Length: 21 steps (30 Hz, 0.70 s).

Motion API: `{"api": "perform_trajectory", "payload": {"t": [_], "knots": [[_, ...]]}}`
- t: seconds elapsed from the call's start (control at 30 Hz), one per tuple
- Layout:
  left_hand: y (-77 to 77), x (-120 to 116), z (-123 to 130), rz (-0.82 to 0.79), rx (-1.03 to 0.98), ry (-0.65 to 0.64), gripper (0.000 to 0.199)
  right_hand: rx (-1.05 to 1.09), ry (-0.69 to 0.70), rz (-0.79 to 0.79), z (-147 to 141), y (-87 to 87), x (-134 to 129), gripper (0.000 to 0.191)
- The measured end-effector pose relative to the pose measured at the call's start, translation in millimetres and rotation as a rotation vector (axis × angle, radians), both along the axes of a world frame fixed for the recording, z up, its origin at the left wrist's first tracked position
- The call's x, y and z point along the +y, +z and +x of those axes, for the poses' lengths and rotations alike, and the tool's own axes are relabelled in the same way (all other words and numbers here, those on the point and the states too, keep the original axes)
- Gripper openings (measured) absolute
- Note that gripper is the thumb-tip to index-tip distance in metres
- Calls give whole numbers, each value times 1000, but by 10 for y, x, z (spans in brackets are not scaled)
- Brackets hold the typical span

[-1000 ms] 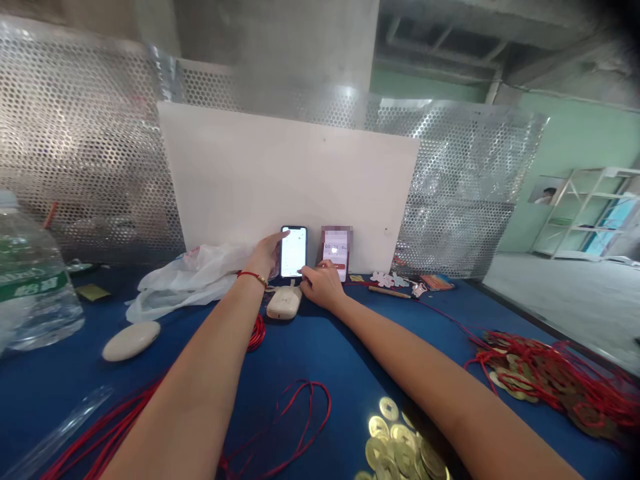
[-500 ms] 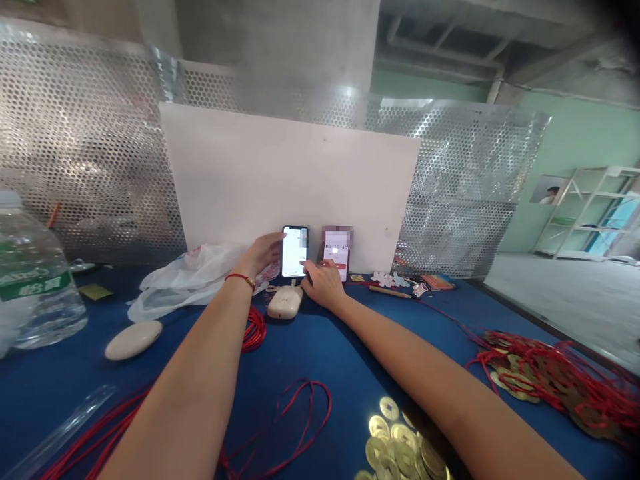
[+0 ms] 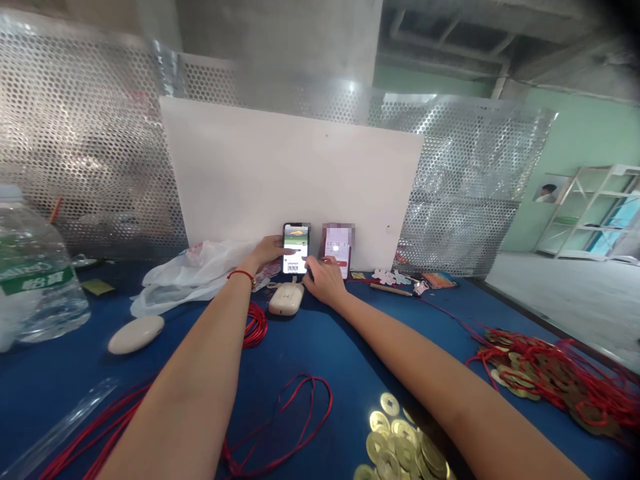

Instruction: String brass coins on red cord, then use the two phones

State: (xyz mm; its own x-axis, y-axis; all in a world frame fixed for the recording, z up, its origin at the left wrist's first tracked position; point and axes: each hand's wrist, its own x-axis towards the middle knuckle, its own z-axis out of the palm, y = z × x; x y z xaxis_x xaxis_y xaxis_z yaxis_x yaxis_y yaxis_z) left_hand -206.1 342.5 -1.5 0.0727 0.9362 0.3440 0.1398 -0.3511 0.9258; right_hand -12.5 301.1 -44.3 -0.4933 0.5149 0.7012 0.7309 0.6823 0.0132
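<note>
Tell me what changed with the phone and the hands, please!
The phone screen went from a white page to one with a picture at the top. The left hand slid right, and its fingers now lie across the screen. The right hand barely moved, near the phone's lower corner. The gold coins stayed put.

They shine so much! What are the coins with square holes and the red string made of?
The coins look like brass or another yellow metal: smooth, with bright glints, though they could be plated. The red string looks like soft woven fibre, perhaps nylon, because it falls in loose, floppy loops.
</note>
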Motion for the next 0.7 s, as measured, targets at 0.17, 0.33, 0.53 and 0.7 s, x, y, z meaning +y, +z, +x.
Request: {"api": "perform_trajectory", "payload": {"t": [0.17,0.33,0.53,0.7], "knots": [[-3,-6,-10,-52,1,19,46,4,-1,0,8,-11,10,29],[11,-51,-2,-95,-49,5,44,18,6,6,7,-15,12,30],[5,-47,-25,-103,-81,-14,42,6,6,6,8,-11,9,30],[-16,-12,-39,-86,-71,-27,45,-1,4,5,10,-4,3,28]]}}
